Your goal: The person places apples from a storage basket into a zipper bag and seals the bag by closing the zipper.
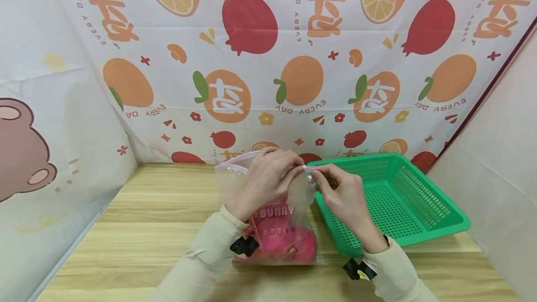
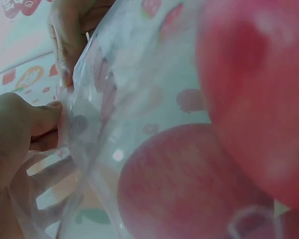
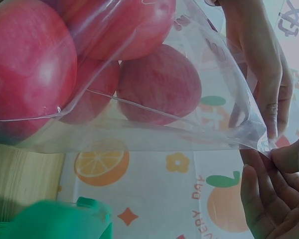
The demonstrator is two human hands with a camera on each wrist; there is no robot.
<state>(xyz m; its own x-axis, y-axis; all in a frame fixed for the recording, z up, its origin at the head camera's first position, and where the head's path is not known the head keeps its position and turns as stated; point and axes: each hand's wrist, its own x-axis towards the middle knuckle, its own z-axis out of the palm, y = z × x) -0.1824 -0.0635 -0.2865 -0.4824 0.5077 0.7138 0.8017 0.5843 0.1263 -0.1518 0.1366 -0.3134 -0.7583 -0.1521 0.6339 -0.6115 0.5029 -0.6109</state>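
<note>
A clear zip bag (image 1: 274, 212) with "BUNNY" lettering and a pale pink zip strip (image 1: 235, 167) stands on the table, holding several red, apple-like fruits (image 3: 159, 84). At its upper right corner, a small white slider (image 1: 305, 168) lies between both hands. My left hand (image 1: 270, 178) pinches the zip beside that slider, its forearm crossing in front of the bag. Thumb and forefinger of my right hand (image 1: 341, 195) pinch the corner of the strip. In the left wrist view, some left fingers (image 2: 55, 174) show through the plastic. Toward the left, the bag's mouth gapes.
Right of the bag, a green mesh basket (image 1: 419, 239) sits on the wooden table (image 1: 138, 227), partly behind the right hand. A fruit-print cloth (image 1: 268, 87) hangs along the back, and pale cloth walls rise at both sides.
</note>
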